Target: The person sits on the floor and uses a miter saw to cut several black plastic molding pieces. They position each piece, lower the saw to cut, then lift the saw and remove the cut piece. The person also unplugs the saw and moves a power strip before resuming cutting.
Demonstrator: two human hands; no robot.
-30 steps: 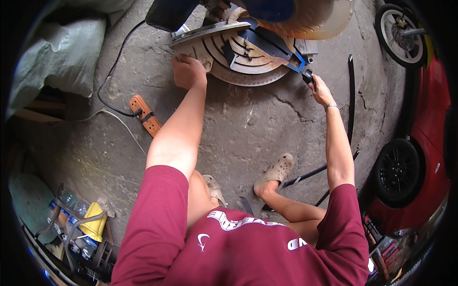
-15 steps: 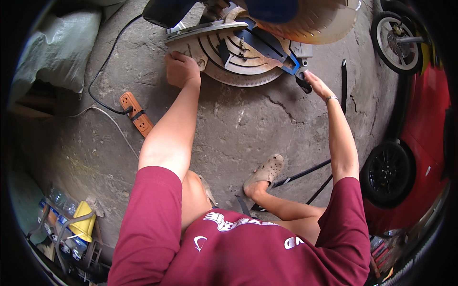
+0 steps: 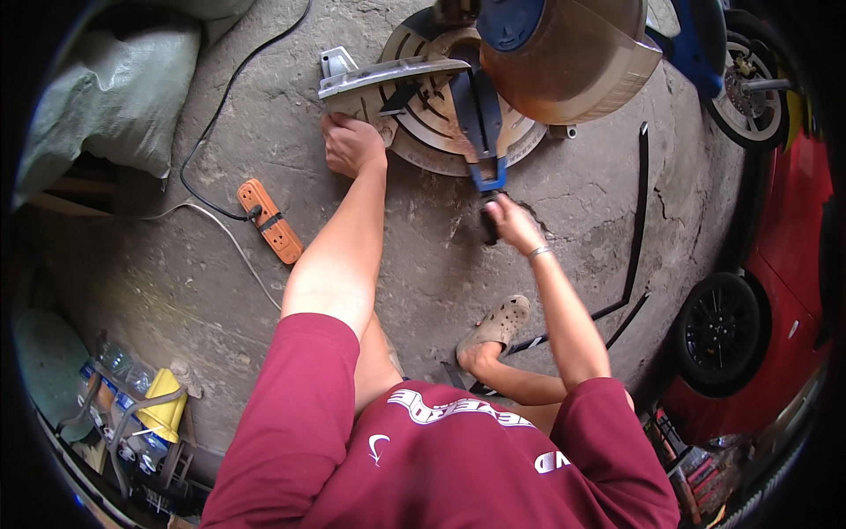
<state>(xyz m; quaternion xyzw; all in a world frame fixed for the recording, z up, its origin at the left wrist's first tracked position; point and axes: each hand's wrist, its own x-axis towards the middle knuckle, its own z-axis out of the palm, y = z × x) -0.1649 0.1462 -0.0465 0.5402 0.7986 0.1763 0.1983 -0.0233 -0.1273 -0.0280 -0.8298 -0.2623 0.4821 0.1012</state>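
A miter saw stands on the concrete floor ahead of me, with a round metal turntable point(image 3: 441, 132), a fence point(image 3: 388, 77) and a large brownish see-through blade guard point(image 3: 573, 75). My left hand point(image 3: 354, 145) is closed on the left end of the saw base point(image 3: 374, 110), below the fence; its fingertips are partly hidden. With my right hand point(image 3: 518, 225) I grip the black miter handle point(image 3: 489, 225) at the end of the blue turntable arm point(image 3: 488, 175). That arm points toward me, a little right of the middle. No workpiece shows on the turntable.
An orange power strip point(image 3: 270, 222) with a black cord point(image 3: 204, 139) lies at left. Black-and-silver bars point(image 3: 638, 220) lie on the floor at right, near my shoe point(image 3: 496, 328). Beyond are a red car point(image 3: 784, 264) and a motorcycle wheel point(image 3: 749, 97). A pale sack point(image 3: 115, 97) sits far left.
My right hand has swung the miter handle from right to left and nearer me. The turntable arm and saw head have turned with it. My left hand has stayed on the base.
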